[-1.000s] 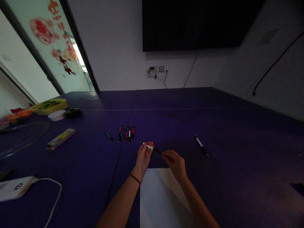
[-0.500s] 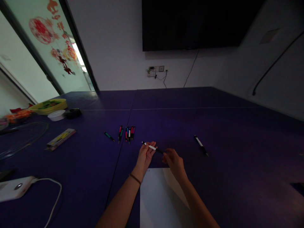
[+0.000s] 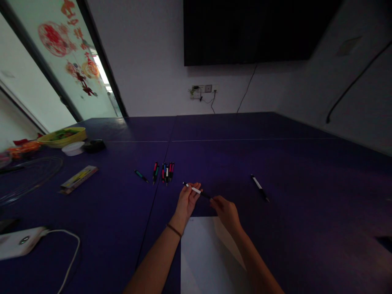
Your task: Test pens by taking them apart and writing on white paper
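Between my hands is a white and black pen (image 3: 196,190), tilted with its black grip end toward the right. My left hand (image 3: 187,199) holds its white barrel, palm turned up and thumb against it. At the tip end, the fingers of my right hand (image 3: 225,208) are pinched together on the pen. Just below my hands a white sheet of paper (image 3: 208,257) lies on the purple table (image 3: 294,245). Another white and black pen (image 3: 259,188) rests to the right of my hands.
Several coloured pens (image 3: 167,173) lie in a group beyond my left hand, with a teal pen (image 3: 141,176) beside them. Farther left are a narrow box (image 3: 79,179), a yellow basket (image 3: 65,141) and a white power bank (image 3: 21,243) with a cable.
My right hand has shifted slightly right and down, its fingers now at the very tip of the pen. The left hand and the pen have hardly moved.
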{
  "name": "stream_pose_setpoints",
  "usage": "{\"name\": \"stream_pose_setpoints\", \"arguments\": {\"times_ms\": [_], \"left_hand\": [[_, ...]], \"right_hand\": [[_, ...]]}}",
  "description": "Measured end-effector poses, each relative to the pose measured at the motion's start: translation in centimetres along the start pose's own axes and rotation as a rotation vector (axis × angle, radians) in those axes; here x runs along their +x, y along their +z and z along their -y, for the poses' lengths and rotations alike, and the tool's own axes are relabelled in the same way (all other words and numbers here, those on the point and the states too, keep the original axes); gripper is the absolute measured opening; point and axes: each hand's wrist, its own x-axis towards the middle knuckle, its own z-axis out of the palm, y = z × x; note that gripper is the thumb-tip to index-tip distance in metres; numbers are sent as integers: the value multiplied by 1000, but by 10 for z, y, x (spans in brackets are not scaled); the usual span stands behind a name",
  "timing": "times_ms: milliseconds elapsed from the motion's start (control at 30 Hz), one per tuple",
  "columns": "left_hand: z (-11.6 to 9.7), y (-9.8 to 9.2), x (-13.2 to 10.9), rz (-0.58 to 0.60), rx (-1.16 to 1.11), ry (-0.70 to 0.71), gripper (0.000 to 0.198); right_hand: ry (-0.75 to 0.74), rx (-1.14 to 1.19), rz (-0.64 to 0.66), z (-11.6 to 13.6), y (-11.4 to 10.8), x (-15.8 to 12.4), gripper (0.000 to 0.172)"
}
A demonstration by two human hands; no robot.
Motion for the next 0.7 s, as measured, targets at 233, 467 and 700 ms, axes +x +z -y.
{"name": "stream_pose_setpoints", "arguments": {"times_ms": [233, 467, 700], "left_hand": [[0, 1, -1, -26, 15, -21, 11], [-2, 4, -3, -29, 40, -40, 12], [-2, 4, -3, -44, 42, -3, 11]], "right_hand": [[-73, -170, -18, 6, -3, -2, 33], [-62, -120, 53, 10, 1, -3, 45], [-61, -117, 6, 7, 5, -4, 31]]}}
